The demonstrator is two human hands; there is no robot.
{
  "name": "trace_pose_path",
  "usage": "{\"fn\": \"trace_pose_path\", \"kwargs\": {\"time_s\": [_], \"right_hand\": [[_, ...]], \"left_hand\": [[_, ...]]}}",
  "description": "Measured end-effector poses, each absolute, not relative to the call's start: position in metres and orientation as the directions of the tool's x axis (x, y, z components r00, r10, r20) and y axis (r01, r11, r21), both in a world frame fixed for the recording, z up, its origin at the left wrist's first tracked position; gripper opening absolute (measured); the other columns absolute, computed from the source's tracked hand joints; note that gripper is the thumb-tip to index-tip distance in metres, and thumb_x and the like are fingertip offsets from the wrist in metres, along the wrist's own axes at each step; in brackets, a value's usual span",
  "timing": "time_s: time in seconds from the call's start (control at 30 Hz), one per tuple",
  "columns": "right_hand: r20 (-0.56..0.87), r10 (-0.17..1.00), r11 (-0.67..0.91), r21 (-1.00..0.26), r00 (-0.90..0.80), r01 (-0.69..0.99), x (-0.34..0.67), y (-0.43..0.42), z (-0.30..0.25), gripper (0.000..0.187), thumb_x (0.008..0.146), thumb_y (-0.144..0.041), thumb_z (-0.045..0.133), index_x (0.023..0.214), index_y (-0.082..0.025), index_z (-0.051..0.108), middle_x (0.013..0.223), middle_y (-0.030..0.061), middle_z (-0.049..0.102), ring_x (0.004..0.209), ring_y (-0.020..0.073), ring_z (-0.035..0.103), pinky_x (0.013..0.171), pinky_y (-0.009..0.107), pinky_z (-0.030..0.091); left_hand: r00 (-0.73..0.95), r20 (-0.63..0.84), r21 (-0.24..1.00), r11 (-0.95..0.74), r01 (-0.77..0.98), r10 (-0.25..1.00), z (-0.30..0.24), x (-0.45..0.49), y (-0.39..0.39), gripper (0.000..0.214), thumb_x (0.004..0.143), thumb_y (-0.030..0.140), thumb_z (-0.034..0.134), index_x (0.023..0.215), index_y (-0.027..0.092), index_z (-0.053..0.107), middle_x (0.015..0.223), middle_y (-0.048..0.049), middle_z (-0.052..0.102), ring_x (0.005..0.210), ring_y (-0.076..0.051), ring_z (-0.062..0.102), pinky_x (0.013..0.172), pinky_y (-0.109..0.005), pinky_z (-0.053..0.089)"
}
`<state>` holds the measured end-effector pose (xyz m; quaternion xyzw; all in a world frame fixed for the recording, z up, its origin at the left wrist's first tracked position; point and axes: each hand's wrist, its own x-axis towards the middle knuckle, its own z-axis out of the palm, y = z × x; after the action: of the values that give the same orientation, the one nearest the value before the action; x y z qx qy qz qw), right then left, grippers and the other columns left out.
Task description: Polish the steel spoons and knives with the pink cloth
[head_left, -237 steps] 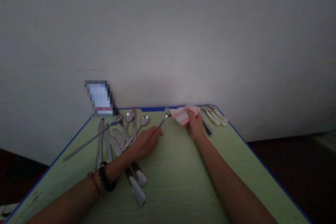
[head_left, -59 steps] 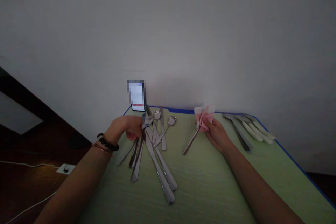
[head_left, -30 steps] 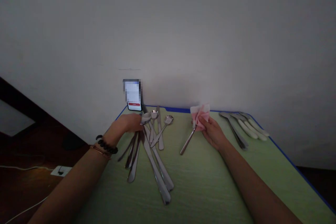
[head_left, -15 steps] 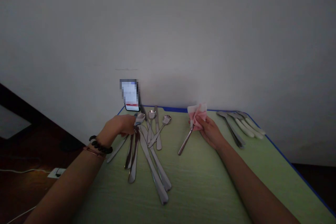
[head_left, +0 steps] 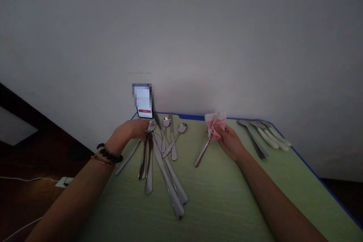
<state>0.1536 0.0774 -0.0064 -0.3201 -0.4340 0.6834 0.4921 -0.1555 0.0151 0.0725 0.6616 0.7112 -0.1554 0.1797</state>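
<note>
My left hand [head_left: 133, 130] rests at the far left of the green table [head_left: 215, 196], fingers closed on the bowl end of a long spoon [head_left: 128, 154] in a pile of steel cutlery [head_left: 163, 159]. My right hand [head_left: 230, 141] grips a pink and white cloth [head_left: 216, 124] wrapped round the top of a spoon [head_left: 202, 152], whose handle slants down to the table.
A phone [head_left: 143, 100] with a lit screen leans on the wall at the table's back left. Several white-handled utensils [head_left: 265, 136] lie at the back right. The floor at the left holds a white socket with a cable [head_left: 64, 181].
My left hand has shifted among the piled cutlery and pulled the long spoon a little toward the left edge. My right hand keeps the cloth and spoon almost still.
</note>
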Motion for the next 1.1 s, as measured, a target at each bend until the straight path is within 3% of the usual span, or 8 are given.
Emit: {"fn": "trace_pose_path", "kwargs": {"time_s": [0.17, 0.33, 0.43, 0.67, 0.83, 0.97, 1.1], "right_hand": [[-0.013, 0.952, -0.134, -0.915, -0.304, -0.38, 0.153, 0.077, -0.005, 0.032, 0.058, -0.038, 0.078, 0.081, -0.021, 0.065, 0.077, -0.0002, 0.069, 0.07, 0.0156, 0.064, 0.067, 0.028, 0.051], [-0.01, 0.951, -0.13, -0.92, -0.309, -0.369, 0.153, 0.076, -0.005, 0.03, 0.06, -0.038, 0.077, 0.082, -0.021, 0.065, 0.077, 0.0002, 0.069, 0.073, 0.0165, 0.065, 0.07, 0.029, 0.051], [-0.01, 0.952, -0.129, -0.92, -0.307, -0.371, 0.153, 0.077, -0.006, 0.03, 0.061, -0.036, 0.077, 0.083, -0.021, 0.065, 0.079, 0.0003, 0.07, 0.074, 0.0159, 0.065, 0.071, 0.028, 0.051], [-0.026, 0.948, -0.151, -0.913, -0.316, -0.379, 0.152, 0.076, -0.004, 0.03, 0.059, -0.038, 0.078, 0.081, -0.021, 0.066, 0.075, -0.0009, 0.069, 0.067, 0.014, 0.062, 0.067, 0.027, 0.051], [-0.024, 0.95, -0.146, -0.915, -0.31, -0.376, 0.152, 0.075, -0.003, 0.028, 0.06, -0.036, 0.078, 0.08, -0.021, 0.066, 0.076, -0.0009, 0.068, 0.07, 0.0138, 0.062, 0.072, 0.027, 0.05], [-0.019, 0.947, -0.145, -0.918, -0.322, -0.37, 0.152, 0.075, -0.004, 0.027, 0.061, -0.037, 0.077, 0.079, -0.02, 0.066, 0.075, -0.0004, 0.068, 0.069, 0.0138, 0.062, 0.072, 0.027, 0.05], [-0.026, 0.948, -0.148, -0.917, -0.316, -0.37, 0.153, 0.077, -0.005, 0.027, 0.062, -0.037, 0.077, 0.08, -0.02, 0.066, 0.076, 0.0004, 0.068, 0.071, 0.014, 0.063, 0.069, 0.026, 0.051]], "left_hand": [[-0.052, -0.423, 0.009, 0.061, 0.998, 0.905, 0.069, -0.149, 0.018, 0.021, 0.06, 0.012, 0.061, 0.081, 0.015, 0.059, 0.092, -0.0113, 0.067, 0.091, -0.027, 0.064, 0.071, -0.028, 0.051], [-0.084, -0.491, 0.085, 0.144, 0.986, 0.867, 0.06, -0.152, 0.022, 0.028, 0.061, 0.01, 0.057, 0.088, 0.015, 0.054, 0.09, -0.0098, 0.067, 0.066, -0.02, 0.067, 0.049, -0.022, 0.05], [-0.093, -0.532, 0.135, 0.193, 0.972, 0.841, 0.06, -0.155, 0.022, 0.031, 0.063, 0.012, 0.056, 0.093, 0.014, 0.051, 0.09, -0.0093, 0.067, 0.059, -0.018, 0.066, 0.045, -0.021, 0.05], [-0.125, -0.544, 0.185, 0.264, 0.947, 0.829, 0.073, -0.171, 0.014, 0.048, 0.065, 0.014, 0.056, 0.11, 0.012, 0.039, 0.096, -0.0131, 0.066, 0.064, -0.02, 0.068, 0.047, -0.019, 0.049], [-0.168, -0.579, 0.172, 0.321, 0.931, 0.797, 0.063, -0.183, 0.017, 0.05, 0.067, 0.016, 0.057, 0.113, 0.012, 0.038, 0.086, -0.01, 0.068, 0.065, -0.019, 0.068, 0.051, -0.021, 0.051], [-0.181, -0.537, 0.129, 0.292, 0.948, 0.824, 0.067, -0.183, 0.018, 0.038, 0.072, 0.023, 0.055, 0.106, 0.012, 0.045, 0.089, -0.0124, 0.067, 0.064, -0.019, 0.067, 0.053, -0.025, 0.051], [-0.053, -0.362, 0.156, 0.117, 0.981, 0.931, 0.084, -0.137, 0.008, 0.018, 0.081, 0.028, 0.048, 0.094, 0.016, 0.051, 0.1, -0.0098, 0.063, 0.085, -0.02, 0.062, 0.071, -0.027, 0.047]]}}
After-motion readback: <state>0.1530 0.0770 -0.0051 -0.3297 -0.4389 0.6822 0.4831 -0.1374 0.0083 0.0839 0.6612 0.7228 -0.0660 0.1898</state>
